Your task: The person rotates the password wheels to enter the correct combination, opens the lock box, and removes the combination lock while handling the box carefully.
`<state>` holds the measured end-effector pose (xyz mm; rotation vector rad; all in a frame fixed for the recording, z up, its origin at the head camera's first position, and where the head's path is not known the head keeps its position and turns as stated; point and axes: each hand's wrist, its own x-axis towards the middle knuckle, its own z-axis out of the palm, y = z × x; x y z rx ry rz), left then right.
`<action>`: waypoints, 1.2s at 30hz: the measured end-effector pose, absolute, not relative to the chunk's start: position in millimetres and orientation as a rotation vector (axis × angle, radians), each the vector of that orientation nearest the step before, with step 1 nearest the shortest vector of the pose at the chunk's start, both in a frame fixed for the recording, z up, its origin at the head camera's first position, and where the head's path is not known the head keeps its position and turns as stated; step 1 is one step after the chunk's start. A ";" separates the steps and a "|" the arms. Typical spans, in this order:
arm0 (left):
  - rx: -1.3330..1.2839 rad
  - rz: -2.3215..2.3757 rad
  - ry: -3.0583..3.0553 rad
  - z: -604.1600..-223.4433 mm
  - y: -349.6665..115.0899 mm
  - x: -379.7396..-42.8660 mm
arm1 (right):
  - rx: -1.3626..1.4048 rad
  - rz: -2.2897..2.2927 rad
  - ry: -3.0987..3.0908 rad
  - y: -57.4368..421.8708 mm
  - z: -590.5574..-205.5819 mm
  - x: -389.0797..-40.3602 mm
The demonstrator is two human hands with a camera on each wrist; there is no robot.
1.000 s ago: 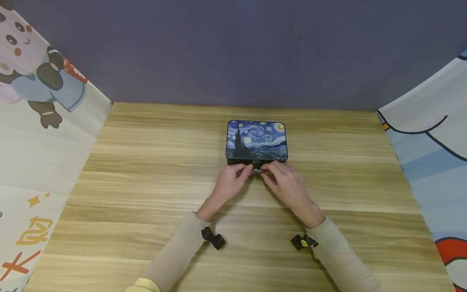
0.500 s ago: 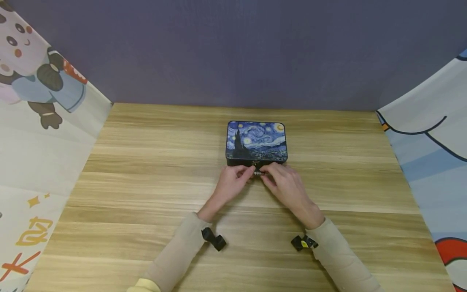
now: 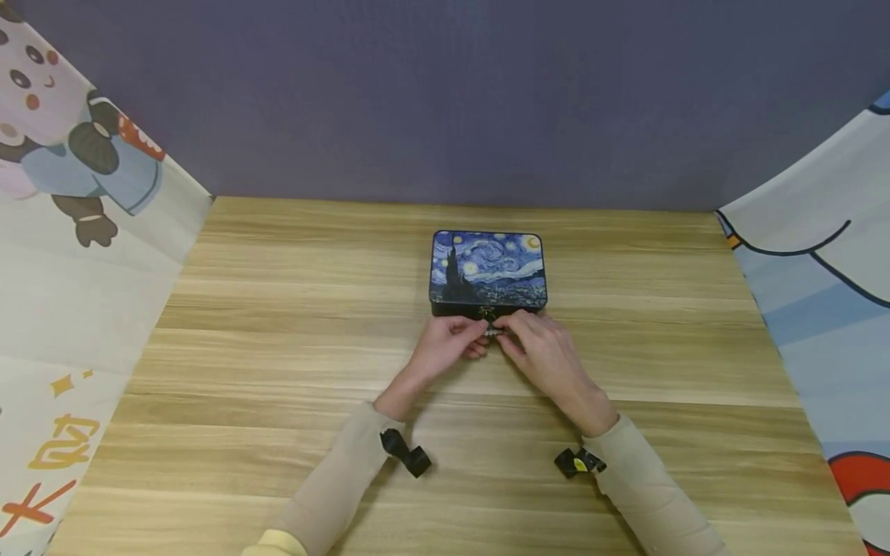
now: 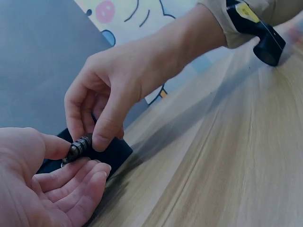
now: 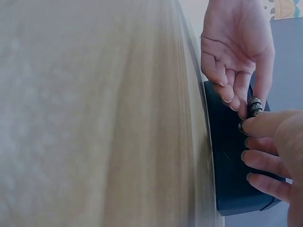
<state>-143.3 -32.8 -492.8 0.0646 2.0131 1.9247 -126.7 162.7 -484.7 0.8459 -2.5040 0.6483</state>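
A tin box with a Starry Night picture on its lid sits closed on the table, its dark front facing the person. Just in front of its metal clasp, a small combination padlock with number rings is held between both hands. My left hand pinches one end of it with thumb and forefinger, the other fingers loosely curled below. Thumb and fingertips of my right hand pinch the opposite end. In the right wrist view the padlock's rings show between the fingertips; its shackle is mostly hidden.
The wood-grain table extends around the box. Behind it rises a dark blue-grey wall, with cartoon-printed panels on the left and right. Each wrist wears a black camera mount.
The padlock and the fingers have shifted slightly toward the person, away from the box front. More of the left hand's lower fingers shows now. The box stays in place.
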 end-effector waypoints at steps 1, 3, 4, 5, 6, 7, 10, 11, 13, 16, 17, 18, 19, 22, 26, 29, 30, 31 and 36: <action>0.032 1.931 1.982 -491.9 -32.2 -143.4 | 0.848 0.645 -2.508 162.8 -484.8 -126.6; -0.008 1.934 1.948 -491.0 -31.5 -143.4 | 0.854 0.645 -2.512 163.2 -485.1 -126.4; -0.021 1.934 1.940 -490.9 -31.2 -143.4 | 0.858 0.646 -2.514 163.3 -485.2 -126.5; -0.032 1.933 1.937 -491.0 -30.9 -143.6 | 0.861 0.649 -2.514 163.4 -485.3 -126.5; -0.040 1.935 1.933 -491.5 -30.6 -143.6 | 0.864 0.653 -2.513 163.4 -485.6 -126.6; -0.048 1.938 1.930 -491.5 -30.5 -143.5 | 0.866 0.657 -2.510 163.4 -485.7 -126.7; -0.054 1.942 1.925 -492.1 -30.4 -143.3 | 0.873 0.670 -2.506 163.1 -486.1 -126.8; -0.055 1.944 1.924 -492.3 -30.4 -143.3 | 0.873 0.671 -2.506 163.2 -486.4 -126.7; -0.055 1.940 1.925 -492.3 -30.5 -143.2 | 0.870 0.680 -2.508 163.3 -486.7 -126.3; -0.051 1.934 1.934 -492.8 -30.9 -142.8 | 0.843 0.702 -2.529 163.6 -486.7 -124.9; -0.049 1.932 1.938 -492.8 -30.9 -142.5 | 0.822 0.718 -2.543 163.5 -486.3 -124.2; -0.047 1.931 1.941 -492.8 -31.0 -142.2 | 0.796 0.736 -2.560 163.4 -486.0 -123.5; -0.048 1.930 1.941 -492.9 -31.0 -142.1 | 0.765 0.755 -2.579 163.3 -485.4 -122.6; -0.046 1.929 1.947 -492.7 -31.1 -141.5 | 0.664 0.801 -2.639 162.7 -483.7 -120.5; -0.065 1.935 1.940 -492.1 -30.9 -141.6 | 0.585 0.818 -2.692 162.5 -484.7 -119.8; -0.078 1.938 1.933 -492.3 -30.7 -141.8 | 0.582 0.824 -2.709 162.0 -487.1 -119.9; -0.080 1.937 1.934 -492.5 -30.7 -141.8 | 0.583 0.824 -2.713 161.8 -487.6 -119.8; -0.081 1.935 1.935 -492.7 -30.6 -141.8 | 0.587 0.824 -2.717 161.6 -488.0 -119.4; -0.080 1.927 1.942 -493.7 -30.7 -142.1 | 0.585 0.822 -2.731 160.6 -488.1 -117.8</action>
